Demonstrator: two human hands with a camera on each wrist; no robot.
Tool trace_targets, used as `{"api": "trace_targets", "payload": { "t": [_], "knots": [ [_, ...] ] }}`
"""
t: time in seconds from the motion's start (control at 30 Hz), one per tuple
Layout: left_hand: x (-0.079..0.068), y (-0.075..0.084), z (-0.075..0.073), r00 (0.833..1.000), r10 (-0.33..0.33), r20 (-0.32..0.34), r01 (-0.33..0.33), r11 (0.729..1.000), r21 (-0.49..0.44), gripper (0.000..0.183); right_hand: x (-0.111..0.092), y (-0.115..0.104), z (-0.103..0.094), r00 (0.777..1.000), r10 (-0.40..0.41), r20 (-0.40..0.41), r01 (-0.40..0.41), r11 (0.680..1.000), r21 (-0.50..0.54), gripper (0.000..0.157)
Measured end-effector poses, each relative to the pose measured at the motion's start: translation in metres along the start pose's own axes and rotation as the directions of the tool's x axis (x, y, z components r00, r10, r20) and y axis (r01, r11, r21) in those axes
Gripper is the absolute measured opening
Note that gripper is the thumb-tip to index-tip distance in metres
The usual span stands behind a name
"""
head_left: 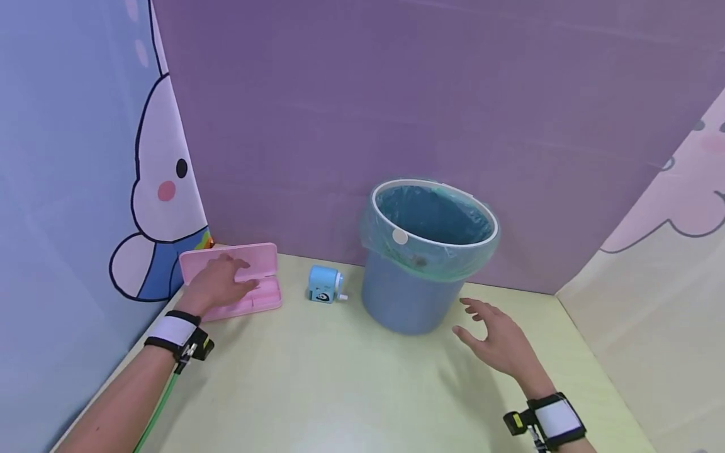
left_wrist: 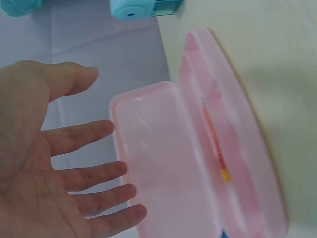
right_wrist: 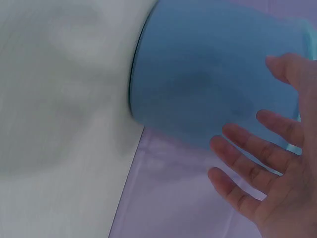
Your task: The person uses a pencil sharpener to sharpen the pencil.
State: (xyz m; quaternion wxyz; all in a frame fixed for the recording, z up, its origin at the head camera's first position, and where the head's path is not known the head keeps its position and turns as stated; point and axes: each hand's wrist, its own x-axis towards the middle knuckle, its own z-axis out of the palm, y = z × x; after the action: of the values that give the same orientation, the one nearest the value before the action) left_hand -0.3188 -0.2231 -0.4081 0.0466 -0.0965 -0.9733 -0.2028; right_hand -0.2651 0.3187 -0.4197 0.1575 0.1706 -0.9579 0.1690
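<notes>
My left hand (head_left: 218, 283) is over an open pink pencil case (head_left: 266, 294), fingers spread and holding nothing. In the left wrist view its fingertips are by the edge of the raised lid (left_wrist: 153, 144); whether they touch it I cannot tell. Inside the case's tray lies a thin orange-red stick with a yellow end (left_wrist: 216, 141), like a small pencil or brush. My right hand (head_left: 501, 340), fingers relaxed and apart, hovers to the right of a blue trash bin (head_left: 402, 302) and holds nothing. A thin greenish bag (head_left: 374, 236) lines the bin and folds over its rim.
Between case and bin stands a blue pencil sharpener (head_left: 323, 284) with a white crank. The pale table (head_left: 351, 384) backs onto a purple cloth wall (head_left: 317, 126). Cartoon-printed panels (head_left: 164, 157) rise at both sides. A green cable (head_left: 155, 415) runs from my left wrist.
</notes>
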Motion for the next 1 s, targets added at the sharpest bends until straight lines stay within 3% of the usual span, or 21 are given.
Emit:
{"api": "trace_targets", "payload": {
  "t": [0.3, 0.47, 0.7, 1.0],
  "knots": [
    [-0.019, -0.019, 0.018, 0.997, -0.022, 0.076, 0.023, 1.0, -0.009, 0.032, 0.008, -0.046, 0.033, 0.986, -0.168, 0.016, 0.166, 0.982, 0.093, 0.041],
    [-0.026, -0.025, 0.029, 0.997, -0.034, 0.072, 0.034, 0.999, 0.004, 0.026, 0.019, -0.063, 0.058, 0.965, -0.262, 0.018, 0.258, 0.957, 0.131, 0.037],
    [-0.043, -0.033, 0.043, 0.998, -0.034, 0.049, 0.034, 0.999, -0.015, 0.015, 0.039, -0.1, 0.092, 0.959, -0.274, 0.068, 0.255, 0.944, 0.209, 0.039],
    [-0.052, -0.033, 0.053, 1.0, -0.027, -0.009, 0.027, 1.0, 0.011, 0.008, 0.071, -0.138, 0.115, 0.967, -0.24, 0.088, 0.215, 0.949, 0.229, 0.052]
  ]
}}
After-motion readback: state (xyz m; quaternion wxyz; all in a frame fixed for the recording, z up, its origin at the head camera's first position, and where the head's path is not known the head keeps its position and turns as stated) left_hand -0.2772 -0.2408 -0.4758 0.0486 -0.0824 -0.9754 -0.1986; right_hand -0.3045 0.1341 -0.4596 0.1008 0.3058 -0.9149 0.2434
